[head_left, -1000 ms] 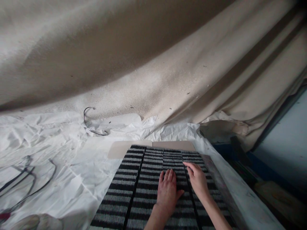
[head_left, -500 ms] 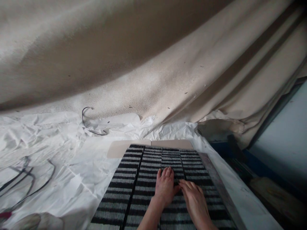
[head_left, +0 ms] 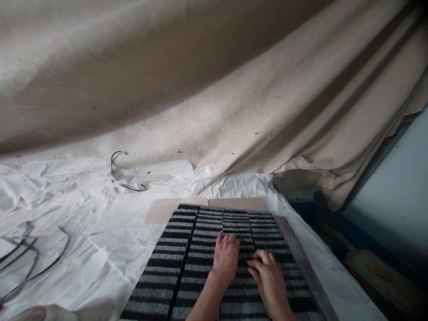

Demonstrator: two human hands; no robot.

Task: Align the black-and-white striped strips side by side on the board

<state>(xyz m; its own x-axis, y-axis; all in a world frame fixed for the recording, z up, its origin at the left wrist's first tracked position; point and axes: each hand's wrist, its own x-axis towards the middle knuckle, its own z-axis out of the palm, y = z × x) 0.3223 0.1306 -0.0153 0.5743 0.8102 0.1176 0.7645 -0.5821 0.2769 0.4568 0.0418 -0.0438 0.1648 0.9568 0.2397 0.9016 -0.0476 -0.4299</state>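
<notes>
Black and grey strips lie tight together in several long columns, with a fuzzy look along their length. My left hand rests palm down on the middle columns, its fingers stretched forward and the thumb tucked out of view. Just to its right, my right hand is over the strips, its thumb and forefinger brought together at the seam between two columns. Whatever may be between those fingertips is too small and dark to make out.
Beneath the strips, a dark board shows along the right side. Pale beige cards lie at the far edge, over crumpled white sheeting. Black straps lie on the left. Beige cloth hangs behind.
The right thumb and fingers have lifted and shifted a little away from my left hand. The left hand has barely moved; the whole view has slid slightly left.
</notes>
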